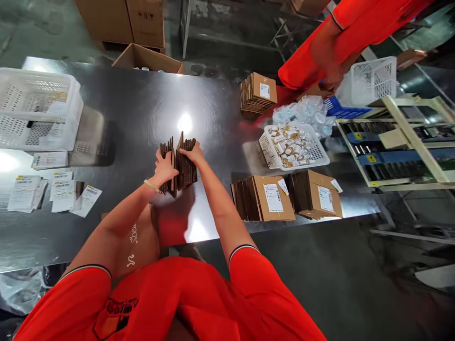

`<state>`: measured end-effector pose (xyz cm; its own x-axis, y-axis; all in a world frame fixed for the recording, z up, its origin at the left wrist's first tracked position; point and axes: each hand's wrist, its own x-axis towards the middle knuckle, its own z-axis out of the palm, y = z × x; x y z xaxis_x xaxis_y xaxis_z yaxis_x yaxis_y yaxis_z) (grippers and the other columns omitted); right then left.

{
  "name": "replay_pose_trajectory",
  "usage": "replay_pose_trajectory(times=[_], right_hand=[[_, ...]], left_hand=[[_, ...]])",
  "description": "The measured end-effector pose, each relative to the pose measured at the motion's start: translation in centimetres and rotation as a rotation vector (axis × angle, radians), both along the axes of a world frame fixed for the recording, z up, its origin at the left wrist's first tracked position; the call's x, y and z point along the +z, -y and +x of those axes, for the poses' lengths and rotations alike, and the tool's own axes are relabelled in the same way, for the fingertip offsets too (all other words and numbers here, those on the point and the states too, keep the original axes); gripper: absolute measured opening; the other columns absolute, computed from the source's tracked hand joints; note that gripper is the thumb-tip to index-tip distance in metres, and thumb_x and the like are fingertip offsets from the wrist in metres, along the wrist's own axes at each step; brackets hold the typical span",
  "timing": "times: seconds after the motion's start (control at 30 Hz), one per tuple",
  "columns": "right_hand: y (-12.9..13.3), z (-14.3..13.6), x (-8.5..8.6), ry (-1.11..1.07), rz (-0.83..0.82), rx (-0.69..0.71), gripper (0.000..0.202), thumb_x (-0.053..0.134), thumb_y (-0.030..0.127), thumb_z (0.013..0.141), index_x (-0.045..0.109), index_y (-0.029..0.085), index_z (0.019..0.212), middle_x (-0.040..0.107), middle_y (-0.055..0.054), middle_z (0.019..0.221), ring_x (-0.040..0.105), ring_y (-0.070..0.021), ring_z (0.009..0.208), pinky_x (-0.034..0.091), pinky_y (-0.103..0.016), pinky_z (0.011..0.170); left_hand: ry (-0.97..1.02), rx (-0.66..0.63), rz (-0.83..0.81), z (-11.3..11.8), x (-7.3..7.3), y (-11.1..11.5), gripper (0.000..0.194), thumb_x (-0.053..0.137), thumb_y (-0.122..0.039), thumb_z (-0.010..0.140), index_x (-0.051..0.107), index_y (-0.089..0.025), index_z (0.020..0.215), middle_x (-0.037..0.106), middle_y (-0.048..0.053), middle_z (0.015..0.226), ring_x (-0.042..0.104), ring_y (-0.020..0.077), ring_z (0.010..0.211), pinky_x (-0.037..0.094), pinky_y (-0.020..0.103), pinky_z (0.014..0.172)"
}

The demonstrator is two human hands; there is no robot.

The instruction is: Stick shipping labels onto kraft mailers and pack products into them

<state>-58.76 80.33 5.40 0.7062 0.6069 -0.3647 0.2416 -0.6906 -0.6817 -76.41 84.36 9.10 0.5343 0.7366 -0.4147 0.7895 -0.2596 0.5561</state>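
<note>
A stack of flat brown cardboard pieces (186,173) stands on edge on the metal table (131,109), parted by a gap near its middle. My left hand (164,166), with a band at the wrist, is wrapped round the left part of the stack. The right part is gripped by my right hand (193,154), its thumb at the gap and its fingers over the far edge. One piece in the gap sticks up higher than the others.
White baskets (76,111) and labelled papers (64,195) lie left. Right are labelled cardboard bundles (273,201), a basket of small packed items (313,161), and a rack (386,182). Another person's hand (333,78) is at the upper right. An open box (156,60) stands beyond the table.
</note>
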Motion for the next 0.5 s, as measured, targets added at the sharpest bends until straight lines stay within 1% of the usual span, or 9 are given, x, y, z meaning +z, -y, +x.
replay_pose_trajectory(times=[0.07, 0.13, 0.2, 0.27, 0.33, 0.4, 0.47, 0.5], right_hand=[[0.1, 0.1, 0.5, 0.006, -0.012, 0.016, 0.091, 0.088, 0.051, 0.088, 0.043, 0.019, 0.160, 0.069, -0.021, 0.155, 0.068, -0.0376, 0.146, 0.056, -0.051, 0.123], [0.7, 0.1, 1.1, 0.046, -0.047, 0.027, 0.085, 0.084, 0.047, 0.091, 0.043, 0.017, 0.160, 0.070, -0.022, 0.153, 0.070, -0.0392, 0.144, 0.057, -0.053, 0.121], [1.6, -0.2, 1.8, 0.095, -0.093, 0.046, 0.079, 0.079, 0.040, 0.094, 0.043, 0.016, 0.160, 0.072, -0.023, 0.150, 0.073, -0.0410, 0.139, 0.059, -0.055, 0.118], [2.9, -0.5, 2.3, 0.142, -0.124, 0.076, 0.078, 0.080, 0.036, 0.092, 0.045, 0.015, 0.159, 0.074, -0.023, 0.146, 0.074, -0.0424, 0.135, 0.061, -0.055, 0.115], [4.3, -1.1, 2.5, 0.167, -0.140, 0.102, 0.080, 0.082, 0.036, 0.090, 0.046, 0.015, 0.159, 0.075, -0.024, 0.144, 0.075, -0.0435, 0.134, 0.062, -0.054, 0.112], [5.5, -2.1, 2.4, 0.152, -0.158, 0.114, 0.084, 0.084, 0.037, 0.090, 0.046, 0.015, 0.162, 0.074, -0.024, 0.145, 0.074, -0.0446, 0.134, 0.062, -0.054, 0.112], [6.1, -3.3, 2.0, 0.117, -0.166, 0.121, 0.094, 0.085, 0.042, 0.091, 0.040, 0.014, 0.169, 0.068, -0.027, 0.155, 0.071, -0.0460, 0.141, 0.059, -0.056, 0.117], [6.2, -4.0, 1.7, 0.101, -0.158, 0.130, 0.103, 0.086, 0.047, 0.091, 0.035, 0.014, 0.173, 0.062, -0.028, 0.162, 0.066, -0.0470, 0.147, 0.056, -0.057, 0.122]], left_hand=[[0.015, 0.025, 0.002, -0.3, -0.1, -0.5, 0.109, 0.100, -0.029, 0.067, 0.049, -0.029, 0.164, 0.006, 0.018, 0.191, 0.050, 0.0554, 0.157, 0.050, 0.064, 0.126], [0.045, 0.046, 0.002, -0.6, -0.4, -0.9, 0.109, 0.100, -0.031, 0.067, 0.050, -0.031, 0.163, 0.007, 0.017, 0.191, 0.048, 0.0563, 0.158, 0.049, 0.066, 0.126], [0.075, 0.060, -0.007, -0.9, -0.8, -1.1, 0.110, 0.101, -0.033, 0.067, 0.050, -0.029, 0.164, 0.006, 0.018, 0.191, 0.045, 0.0576, 0.161, 0.048, 0.067, 0.127], [0.109, 0.078, -0.013, -1.2, -1.2, -1.2, 0.108, 0.100, -0.036, 0.070, 0.050, -0.026, 0.165, 0.007, 0.019, 0.190, 0.043, 0.0584, 0.162, 0.047, 0.066, 0.129], [0.153, 0.107, -0.006, -1.5, -1.6, -1.1, 0.102, 0.097, -0.043, 0.075, 0.052, -0.026, 0.165, 0.010, 0.019, 0.190, 0.043, 0.0582, 0.162, 0.047, 0.065, 0.131], [0.186, 0.134, 0.010, -1.5, -1.8, -0.9, 0.093, 0.090, -0.053, 0.083, 0.055, -0.027, 0.165, 0.014, 0.018, 0.189, 0.043, 0.0582, 0.163, 0.047, 0.066, 0.131], [0.184, 0.154, 0.014, -1.3, -1.9, -0.5, 0.086, 0.083, -0.057, 0.089, 0.057, -0.028, 0.165, 0.014, 0.018, 0.189, 0.041, 0.0581, 0.164, 0.046, 0.067, 0.130], [0.175, 0.163, 0.012, -1.1, -1.9, -0.4, 0.082, 0.079, -0.057, 0.092, 0.057, -0.028, 0.166, 0.013, 0.018, 0.189, 0.039, 0.0578, 0.165, 0.046, 0.069, 0.130]])
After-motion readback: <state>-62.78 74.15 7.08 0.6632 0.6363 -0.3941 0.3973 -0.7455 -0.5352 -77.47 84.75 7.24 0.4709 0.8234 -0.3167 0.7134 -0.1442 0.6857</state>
